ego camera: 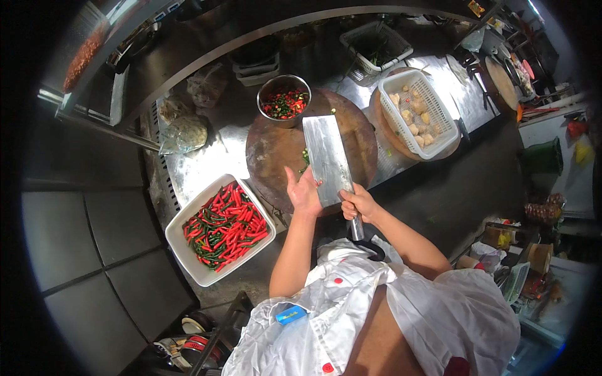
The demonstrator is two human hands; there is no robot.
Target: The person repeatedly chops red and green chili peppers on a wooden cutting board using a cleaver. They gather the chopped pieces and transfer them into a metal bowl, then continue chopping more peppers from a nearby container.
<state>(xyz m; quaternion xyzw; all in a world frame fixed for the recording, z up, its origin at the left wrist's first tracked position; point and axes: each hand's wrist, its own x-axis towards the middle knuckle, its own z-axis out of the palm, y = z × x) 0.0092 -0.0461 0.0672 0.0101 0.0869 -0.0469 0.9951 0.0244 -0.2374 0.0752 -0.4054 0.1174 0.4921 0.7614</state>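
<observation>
My right hand (359, 203) grips the handle of a wide metal cleaver (328, 157), its blade pointing away from me over a round wooden chopping block (360, 127). My left hand (303, 191) lies palm up with the fingers partly hidden under the blade; small red bits show at the blade's edge beside it. Chopped green pieces (305, 159) lie on the block. At its far edge stands a steel bowl (283, 97) with cut red and green chillies. A white tub (175, 235) full of whole red and green chillies (225, 225) is at the left.
A white plastic basket (447, 130) with pale, ginger-like pieces rests on a second round board (378, 115) at the right. Behind it is another basket (371, 66) with greens. Plastic bags (186, 134) lie at the left of the metal counter. A knife (462, 127) lies right of the basket.
</observation>
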